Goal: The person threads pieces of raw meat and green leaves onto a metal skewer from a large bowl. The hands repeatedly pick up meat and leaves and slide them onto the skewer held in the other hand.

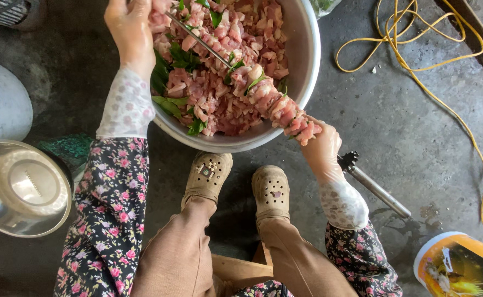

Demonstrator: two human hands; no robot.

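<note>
Threading is under way: right hand (321,147) is gripping the loaded skewer (219,55) over the meat bowl (306,55); left hand (128,27) is pinching a meat piece (159,19), needing alignment onto the tip.

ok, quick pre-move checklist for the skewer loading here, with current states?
1. Right hand grips the loaded end of the skewer: ok.
2. Left hand at the far end of the skewer, over the bowl: ok; exact grip cannot tell, cropped.
3. Meat pieces packed tight on the skewer near the right hand: ok.
4. Bowl holds plenty of meat and green leaves: ok.
5. Both hands gloved: ok.
6. Yellow cord on the floor, apart from the bowl: ok.
</note>
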